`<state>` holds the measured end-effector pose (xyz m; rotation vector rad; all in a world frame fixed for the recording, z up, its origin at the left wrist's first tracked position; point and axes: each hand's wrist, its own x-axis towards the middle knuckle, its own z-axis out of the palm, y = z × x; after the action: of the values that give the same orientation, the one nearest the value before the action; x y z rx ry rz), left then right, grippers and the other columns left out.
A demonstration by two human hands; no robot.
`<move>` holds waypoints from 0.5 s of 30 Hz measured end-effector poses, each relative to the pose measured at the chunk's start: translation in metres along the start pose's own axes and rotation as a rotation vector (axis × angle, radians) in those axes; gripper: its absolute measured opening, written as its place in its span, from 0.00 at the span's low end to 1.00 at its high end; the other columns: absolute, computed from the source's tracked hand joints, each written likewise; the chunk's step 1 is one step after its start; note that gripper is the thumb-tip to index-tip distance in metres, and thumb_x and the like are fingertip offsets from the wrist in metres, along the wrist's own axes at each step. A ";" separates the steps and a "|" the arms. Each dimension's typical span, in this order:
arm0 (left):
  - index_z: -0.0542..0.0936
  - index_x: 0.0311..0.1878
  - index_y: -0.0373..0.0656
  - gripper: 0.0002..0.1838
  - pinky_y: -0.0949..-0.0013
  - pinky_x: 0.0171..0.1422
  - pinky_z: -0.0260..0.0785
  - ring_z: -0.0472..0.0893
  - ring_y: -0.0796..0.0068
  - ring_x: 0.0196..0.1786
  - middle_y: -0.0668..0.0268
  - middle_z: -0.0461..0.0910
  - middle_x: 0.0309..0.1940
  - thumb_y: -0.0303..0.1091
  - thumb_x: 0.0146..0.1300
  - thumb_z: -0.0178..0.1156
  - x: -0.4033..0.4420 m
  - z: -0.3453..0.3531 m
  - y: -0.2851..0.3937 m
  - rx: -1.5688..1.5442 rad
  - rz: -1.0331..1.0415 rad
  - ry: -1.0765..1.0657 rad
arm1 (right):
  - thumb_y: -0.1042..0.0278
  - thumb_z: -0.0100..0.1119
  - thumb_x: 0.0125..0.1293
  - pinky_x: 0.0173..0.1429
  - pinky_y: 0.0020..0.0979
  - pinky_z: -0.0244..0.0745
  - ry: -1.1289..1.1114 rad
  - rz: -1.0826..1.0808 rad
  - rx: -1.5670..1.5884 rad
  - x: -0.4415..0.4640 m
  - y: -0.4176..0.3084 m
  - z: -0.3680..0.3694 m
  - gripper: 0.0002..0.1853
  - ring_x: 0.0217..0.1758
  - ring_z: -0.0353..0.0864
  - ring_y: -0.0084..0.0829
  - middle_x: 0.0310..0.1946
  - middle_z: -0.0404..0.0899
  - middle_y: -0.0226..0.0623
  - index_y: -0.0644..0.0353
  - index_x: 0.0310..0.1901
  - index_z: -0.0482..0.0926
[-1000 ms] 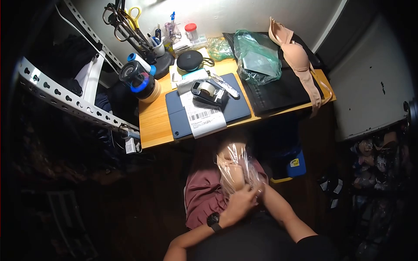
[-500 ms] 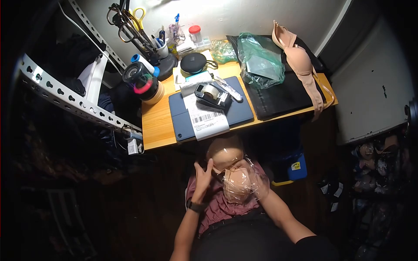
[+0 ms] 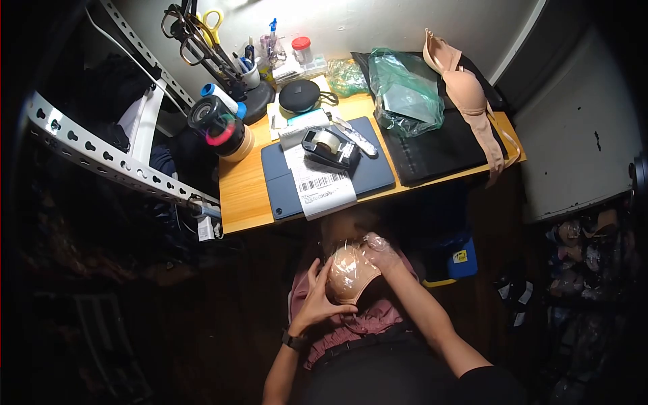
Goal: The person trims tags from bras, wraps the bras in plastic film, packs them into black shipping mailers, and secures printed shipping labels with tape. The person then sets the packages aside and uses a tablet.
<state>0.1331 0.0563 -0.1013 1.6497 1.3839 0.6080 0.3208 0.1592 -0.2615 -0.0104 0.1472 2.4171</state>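
Over my lap, below the table's front edge, is a beige bra (image 3: pixel 352 271) with shiny clear plastic over its cup. My left hand (image 3: pixel 316 299) cradles the cup from the left and below, thumb and fingers curved round it. At the upper right of the cup, my right hand (image 3: pixel 382 254) has its fingers closed on the clear plastic; glare blurs the fingertips. The far part of the bra lies in shadow beneath the table edge.
On the wooden table (image 3: pixel 243 202) lie a tablet (image 3: pixel 374 179), a printed label sheet (image 3: pixel 324 196), a tape dispenser (image 3: pixel 329 147), a green plastic bag (image 3: pixel 408 101), black plastic packaging (image 3: pixel 439 158) and another beige bra (image 3: pixel 466 91). A white metal shelf frame (image 3: pixel 101 154) stands left; a blue bin (image 3: pixel 462 260) is underneath.
The bra has turned and drawn in, so one plastic-covered cup now faces up. My left hand has moved onto the cup; my right hand has shifted up and left.
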 end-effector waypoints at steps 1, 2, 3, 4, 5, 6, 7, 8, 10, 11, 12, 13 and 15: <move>0.55 0.69 0.45 0.56 0.55 0.69 0.59 0.60 0.53 0.67 0.51 0.52 0.65 0.46 0.38 0.77 -0.002 0.001 0.004 -0.042 -0.035 0.067 | 0.66 0.45 0.67 0.60 0.32 0.69 0.127 -0.089 -0.222 -0.001 -0.001 -0.003 0.14 0.54 0.73 0.31 0.49 0.76 0.40 0.66 0.47 0.74; 0.56 0.69 0.44 0.55 0.55 0.67 0.62 0.63 0.55 0.66 0.52 0.52 0.64 0.45 0.39 0.77 -0.005 0.003 0.005 -0.084 -0.072 0.137 | 0.66 0.45 0.67 0.59 0.32 0.70 0.187 -0.133 -0.333 -0.004 0.000 -0.005 0.14 0.53 0.74 0.32 0.48 0.77 0.40 0.66 0.47 0.75; 0.62 0.64 0.40 0.46 0.58 0.63 0.67 0.69 0.58 0.60 0.54 0.55 0.62 0.39 0.43 0.76 -0.004 0.010 -0.001 0.034 -0.007 0.250 | 0.66 0.44 0.67 0.57 0.32 0.72 0.253 -0.171 -0.445 -0.005 0.003 0.001 0.14 0.51 0.75 0.33 0.47 0.77 0.41 0.66 0.46 0.75; 0.62 0.64 0.40 0.46 0.58 0.63 0.67 0.69 0.58 0.60 0.54 0.55 0.62 0.39 0.43 0.76 -0.005 0.018 -0.005 0.033 -0.007 0.252 | 0.64 0.46 0.67 0.56 0.31 0.72 0.466 -0.217 -0.624 -0.010 0.015 0.038 0.15 0.50 0.76 0.35 0.46 0.78 0.42 0.66 0.47 0.75; 0.63 0.62 0.41 0.41 0.61 0.59 0.71 0.70 0.59 0.58 0.54 0.56 0.61 0.36 0.45 0.74 -0.006 0.027 -0.008 -0.086 -0.034 0.336 | 0.62 0.47 0.67 0.55 0.31 0.73 0.681 -0.266 -0.801 -0.013 0.027 0.079 0.16 0.49 0.76 0.37 0.45 0.79 0.43 0.66 0.48 0.74; 0.65 0.60 0.41 0.37 0.65 0.54 0.75 0.71 0.60 0.56 0.54 0.57 0.60 0.34 0.47 0.73 -0.005 0.034 -0.008 -0.205 -0.061 0.415 | 0.58 0.48 0.67 0.57 0.33 0.73 0.435 -0.155 -0.426 -0.022 0.019 0.048 0.19 0.51 0.76 0.38 0.47 0.78 0.42 0.65 0.50 0.74; 0.70 0.51 0.40 0.25 0.70 0.45 0.75 0.73 0.66 0.50 0.56 0.63 0.55 0.30 0.51 0.69 -0.002 0.038 0.001 -0.215 -0.046 0.527 | 0.53 0.48 0.68 0.58 0.36 0.72 0.264 0.023 -0.070 -0.031 0.012 0.015 0.22 0.53 0.75 0.39 0.50 0.77 0.42 0.65 0.53 0.73; 0.70 0.51 0.40 0.25 0.70 0.45 0.75 0.73 0.66 0.50 0.56 0.63 0.55 0.30 0.51 0.69 -0.003 0.038 -0.001 -0.218 -0.048 0.523 | 0.53 0.48 0.68 0.58 0.36 0.72 0.269 0.020 -0.069 -0.037 0.020 0.030 0.22 0.53 0.75 0.39 0.50 0.77 0.42 0.65 0.53 0.73; 0.74 0.43 0.38 0.14 0.72 0.36 0.70 0.75 0.71 0.38 0.58 0.71 0.45 0.27 0.55 0.65 -0.002 0.038 -0.007 0.141 0.063 0.564 | 0.50 0.46 0.67 0.64 0.42 0.65 0.603 -0.230 -0.072 -0.048 0.043 0.080 0.25 0.58 0.71 0.41 0.54 0.74 0.43 0.63 0.55 0.72; 0.74 0.43 0.38 0.14 0.72 0.36 0.70 0.75 0.71 0.38 0.58 0.71 0.45 0.27 0.55 0.65 -0.002 0.039 -0.006 0.138 0.062 0.568 | 0.49 0.45 0.66 0.67 0.44 0.62 0.693 -0.361 -0.094 -0.052 0.052 0.093 0.26 0.60 0.69 0.42 0.57 0.71 0.44 0.63 0.56 0.71; 0.74 0.40 0.37 0.09 0.71 0.34 0.68 0.74 0.72 0.33 0.60 0.72 0.39 0.26 0.57 0.62 -0.004 0.041 -0.002 0.040 -0.009 0.562 | 0.47 0.44 0.66 0.69 0.45 0.57 0.632 -0.503 -0.129 -0.059 0.062 0.093 0.28 0.64 0.66 0.42 0.61 0.68 0.44 0.62 0.57 0.70; 0.74 0.36 0.37 0.05 0.70 0.32 0.66 0.73 0.73 0.29 0.62 0.74 0.33 0.25 0.59 0.60 -0.005 0.042 0.002 -0.056 -0.077 0.552 | 0.45 0.41 0.66 0.71 0.49 0.52 0.807 -0.568 -0.053 -0.061 0.073 0.117 0.29 0.66 0.63 0.44 0.62 0.66 0.45 0.61 0.59 0.69; 0.73 0.36 0.37 0.06 0.69 0.32 0.66 0.73 0.72 0.28 0.61 0.74 0.30 0.27 0.60 0.59 -0.007 0.044 0.010 -0.071 -0.106 0.540 | 0.44 0.40 0.65 0.72 0.50 0.51 0.738 -0.579 0.014 -0.069 0.082 0.111 0.31 0.68 0.60 0.44 0.64 0.63 0.44 0.59 0.62 0.65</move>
<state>0.1722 0.0360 -0.1131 1.3969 1.7915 1.0801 0.3219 0.0648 -0.1399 -0.8246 0.4281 1.7319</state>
